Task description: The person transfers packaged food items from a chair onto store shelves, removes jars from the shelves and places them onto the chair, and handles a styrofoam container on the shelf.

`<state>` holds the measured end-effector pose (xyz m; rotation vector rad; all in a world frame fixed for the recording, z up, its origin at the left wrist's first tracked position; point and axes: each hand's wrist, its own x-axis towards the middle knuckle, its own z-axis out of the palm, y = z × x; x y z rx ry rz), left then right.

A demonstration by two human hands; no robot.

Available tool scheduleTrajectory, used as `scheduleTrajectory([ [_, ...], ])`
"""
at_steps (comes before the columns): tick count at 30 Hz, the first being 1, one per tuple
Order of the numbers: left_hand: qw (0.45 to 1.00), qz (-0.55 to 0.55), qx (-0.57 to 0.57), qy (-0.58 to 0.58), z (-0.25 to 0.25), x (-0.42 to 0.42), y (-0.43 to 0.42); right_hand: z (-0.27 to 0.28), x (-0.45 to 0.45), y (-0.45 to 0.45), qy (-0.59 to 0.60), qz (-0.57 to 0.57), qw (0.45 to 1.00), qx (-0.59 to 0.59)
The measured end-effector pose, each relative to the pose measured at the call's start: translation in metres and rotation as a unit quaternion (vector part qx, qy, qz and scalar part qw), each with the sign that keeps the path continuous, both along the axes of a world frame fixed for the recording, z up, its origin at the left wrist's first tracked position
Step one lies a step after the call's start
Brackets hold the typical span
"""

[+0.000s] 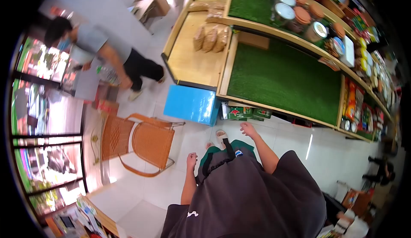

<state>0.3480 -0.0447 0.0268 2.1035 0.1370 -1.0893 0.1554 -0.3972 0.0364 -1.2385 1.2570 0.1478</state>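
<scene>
My left hand (192,158) hangs beside my body with its fingers loosely curled, and no object shows in it. Forward of my right side, my right hand (247,129) is held out with its fingers a little apart, holding nothing. It is nearest to the green boxes (239,112) on the floor under the shelf. A bright blue box (191,104) stands at the end of the wooden display. Neither hand touches any of these things.
A woven chair (152,141) stands to my left. Ahead is a shelf lined with green turf (282,84), with jars (284,12) on the upper tier. Bags of brown food (209,39) lie on a wooden display (188,62). A person (107,49) walks at left carrying bottles.
</scene>
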Motion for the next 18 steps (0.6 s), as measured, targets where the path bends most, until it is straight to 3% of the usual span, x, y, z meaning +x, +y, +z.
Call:
scheduleTrajectory([
  [8,0.964,-0.26,-0.057,0.009,-0.021,0.084,-0.105,0.001,-0.137,0.062,0.112,-0.308,0.945,-0.014],
  [12,0.928,-0.368,-0.048,0.024,-0.056,0.122,-0.134,0.009,-0.164,0.151,0.148,-0.389,0.909,0.01],
  [14,0.912,-0.403,-0.072,-0.023,-0.068,0.134,-0.141,0.001,-0.164,0.193,0.161,-0.438,0.882,0.067],
  [18,0.895,-0.442,-0.054,-0.019,-0.074,0.151,-0.138,0.016,-0.146,0.251,0.172,-0.452,0.867,0.121],
])
